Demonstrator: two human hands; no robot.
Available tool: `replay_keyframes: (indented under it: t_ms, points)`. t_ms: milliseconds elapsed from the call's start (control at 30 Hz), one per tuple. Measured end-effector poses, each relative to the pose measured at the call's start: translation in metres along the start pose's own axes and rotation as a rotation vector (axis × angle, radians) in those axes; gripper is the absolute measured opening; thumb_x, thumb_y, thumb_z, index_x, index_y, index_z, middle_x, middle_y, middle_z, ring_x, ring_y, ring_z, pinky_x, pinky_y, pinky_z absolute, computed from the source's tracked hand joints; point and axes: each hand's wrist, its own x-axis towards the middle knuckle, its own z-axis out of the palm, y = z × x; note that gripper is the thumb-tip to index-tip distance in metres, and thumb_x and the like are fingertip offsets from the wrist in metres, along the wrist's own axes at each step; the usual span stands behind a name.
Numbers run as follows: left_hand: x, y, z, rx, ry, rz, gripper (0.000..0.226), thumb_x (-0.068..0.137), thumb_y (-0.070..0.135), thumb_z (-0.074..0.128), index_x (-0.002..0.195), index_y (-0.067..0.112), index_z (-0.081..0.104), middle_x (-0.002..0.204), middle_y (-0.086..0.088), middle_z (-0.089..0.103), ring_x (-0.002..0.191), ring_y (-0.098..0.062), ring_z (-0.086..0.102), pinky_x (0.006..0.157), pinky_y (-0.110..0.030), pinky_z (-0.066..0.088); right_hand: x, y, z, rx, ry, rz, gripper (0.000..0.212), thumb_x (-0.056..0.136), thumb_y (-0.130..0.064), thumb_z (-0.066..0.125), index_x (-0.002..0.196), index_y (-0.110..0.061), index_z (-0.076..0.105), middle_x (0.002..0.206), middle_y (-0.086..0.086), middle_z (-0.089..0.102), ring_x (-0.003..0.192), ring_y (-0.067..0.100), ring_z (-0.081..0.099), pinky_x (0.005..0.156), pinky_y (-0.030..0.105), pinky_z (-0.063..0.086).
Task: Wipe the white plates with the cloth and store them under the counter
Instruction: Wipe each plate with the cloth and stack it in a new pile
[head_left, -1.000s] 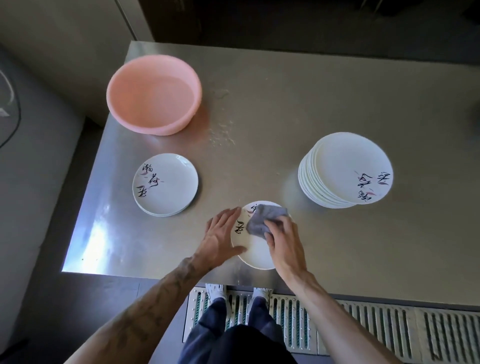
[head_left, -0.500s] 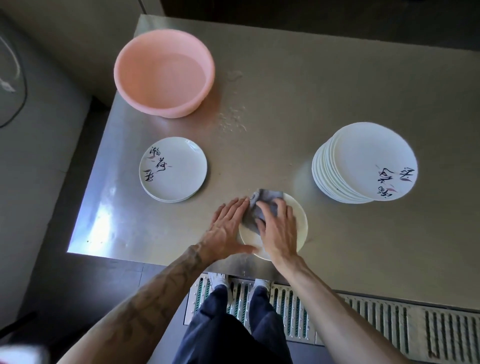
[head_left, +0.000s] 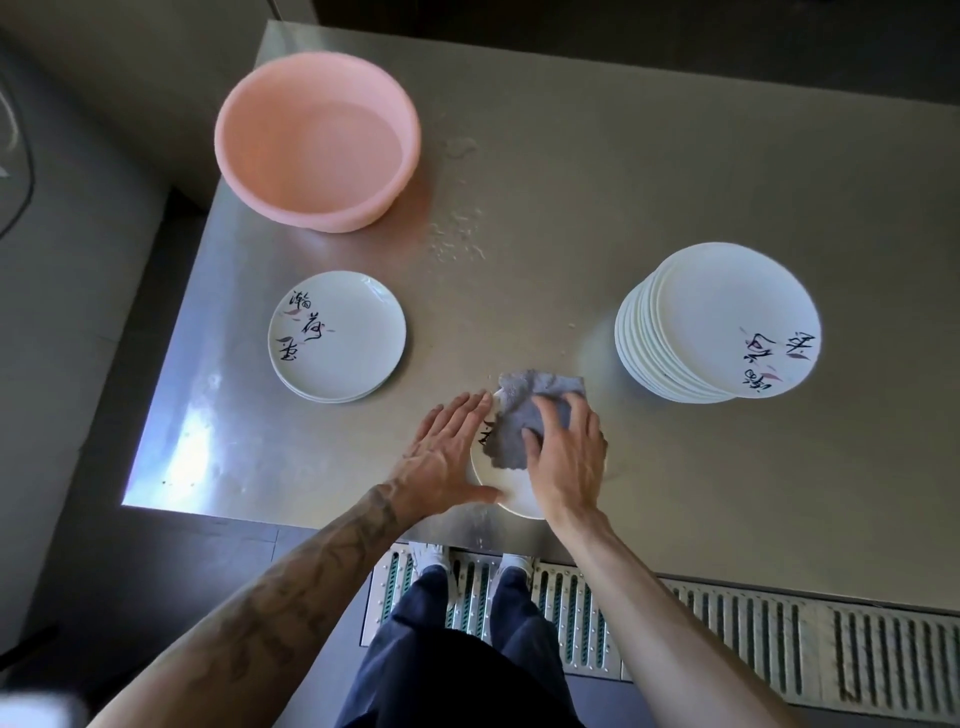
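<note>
A white plate (head_left: 491, 475) lay flat at the near edge of the bench (head_left: 623, 182). The left hand (head_left: 447, 452), fingers straight and open, pressed on its left rim, likely to stop it sliding. The right hand (head_left: 563, 462), fingers spread flat, pushed the grey cloth (head_left: 524, 410) over the plate's far side. The tall stack (head_left: 727, 322) at the right probably awaited wiping. The small pile (head_left: 337, 338) at the left looked done.
</note>
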Motion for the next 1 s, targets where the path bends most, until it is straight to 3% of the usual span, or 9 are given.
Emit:
replay_keyframes:
  t_ms: [133, 233, 467, 567, 767, 867, 1000]
  points:
    - [-0.002, 0.002, 0.000, 0.024, 0.039, -0.002, 0.135, 0.064, 0.089, 0.066, 0.161, 0.012, 0.014, 0.168, -0.003, 0.019, 0.157, -0.016, 0.008, 0.127, -0.035, -0.001, -0.008, -0.018, -0.003, 0.006, -0.138, -0.224, 0.049, 0.089, -0.032, 0.074, 0.135, -0.032, 0.057, 0.141, 0.001, 0.047, 0.123, 0.026, 0.049, 0.100, 0.046, 0.047]
    - [-0.002, 0.003, -0.001, 0.035, 0.058, -0.006, 0.138, 0.062, 0.092, 0.064, 0.163, 0.017, 0.006, 0.170, 0.003, 0.013, 0.157, -0.011, 0.005, 0.129, -0.038, 0.006, -0.026, -0.003, -0.010, -0.002, -0.190, -0.311, 0.044, 0.088, -0.032, 0.073, 0.129, -0.032, 0.059, 0.134, -0.001, 0.049, 0.115, 0.024, 0.052, 0.092, 0.044, 0.051]
    - [-0.003, 0.005, -0.002, 0.067, -0.008, -0.018, 0.139, 0.065, 0.091, 0.061, 0.162, 0.021, -0.010, 0.171, 0.006, -0.005, 0.156, -0.011, -0.007, 0.129, -0.039, -0.001, -0.040, 0.040, -0.022, -0.033, -0.062, -0.122, 0.053, 0.086, -0.030, 0.080, 0.135, -0.021, 0.061, 0.133, 0.004, 0.053, 0.114, 0.022, 0.055, 0.095, 0.039, 0.057]
    - [-0.003, 0.007, -0.003, 0.092, -0.017, -0.027, 0.138, 0.066, 0.092, 0.059, 0.161, 0.022, -0.013, 0.169, 0.008, -0.011, 0.156, -0.010, -0.010, 0.128, -0.038, -0.003, -0.066, 0.030, -0.016, -0.015, -0.095, -0.181, 0.048, 0.084, -0.029, 0.082, 0.128, -0.023, 0.065, 0.126, 0.002, 0.055, 0.106, 0.020, 0.058, 0.087, 0.036, 0.060]
    - [-0.003, 0.004, -0.002, 0.047, -0.011, -0.017, 0.136, 0.066, 0.086, 0.066, 0.163, 0.022, -0.005, 0.171, 0.006, -0.004, 0.156, -0.010, -0.007, 0.129, -0.041, -0.001, -0.014, 0.031, -0.023, -0.039, -0.037, -0.115, 0.057, 0.089, -0.034, 0.077, 0.141, -0.022, 0.057, 0.141, 0.008, 0.048, 0.120, 0.026, 0.051, 0.097, 0.042, 0.056]
    - [-0.001, 0.004, -0.001, 0.055, -0.005, -0.018, 0.136, 0.066, 0.089, 0.064, 0.163, 0.022, -0.003, 0.171, 0.005, 0.000, 0.156, -0.010, -0.006, 0.128, -0.038, -0.004, 0.001, 0.007, -0.014, -0.025, -0.114, -0.199, 0.056, 0.090, -0.042, 0.074, 0.141, -0.029, 0.056, 0.145, 0.004, 0.045, 0.125, 0.025, 0.046, 0.105, 0.042, 0.048]
    - [-0.002, 0.004, 0.001, 0.071, 0.010, -0.025, 0.136, 0.065, 0.093, 0.060, 0.163, 0.021, -0.002, 0.171, 0.006, 0.002, 0.154, -0.006, -0.008, 0.129, -0.038, -0.002, 0.001, 0.003, -0.007, -0.020, -0.122, -0.333, 0.041, 0.092, -0.040, 0.071, 0.131, -0.034, 0.060, 0.139, 0.001, 0.050, 0.121, 0.026, 0.051, 0.099, 0.045, 0.050]
